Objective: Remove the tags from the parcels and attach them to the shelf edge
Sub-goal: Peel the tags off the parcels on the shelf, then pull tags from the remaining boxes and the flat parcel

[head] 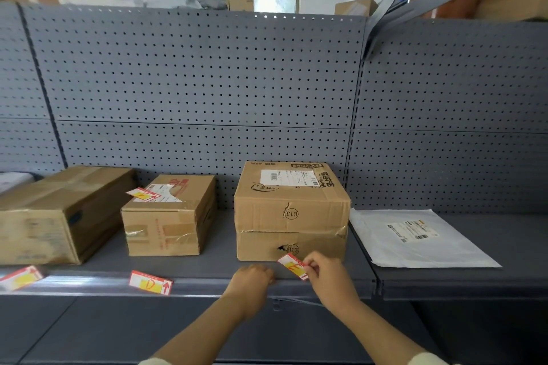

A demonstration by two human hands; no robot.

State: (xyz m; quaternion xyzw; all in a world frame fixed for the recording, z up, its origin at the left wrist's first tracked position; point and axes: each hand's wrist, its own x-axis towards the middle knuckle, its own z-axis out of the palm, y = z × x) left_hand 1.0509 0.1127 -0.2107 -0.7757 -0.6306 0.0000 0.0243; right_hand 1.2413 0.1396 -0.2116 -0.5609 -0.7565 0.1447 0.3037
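The right hand pinches a red-and-white tag with a yellow field between thumb and fingers, just above the shelf edge and in front of the lower box of the stacked pair. The long axis of the tag runs from upper left to lower right, and its printed face looks toward the camera. The left hand rests with curled fingers on the shelf edge beside it; I cannot tell if it holds something.

I count four tags: the held one, one marked "D" on the shelf edge, one blurred tag at far left, and one tag on the middle box. There are four cardboard boxes and one white mailer.
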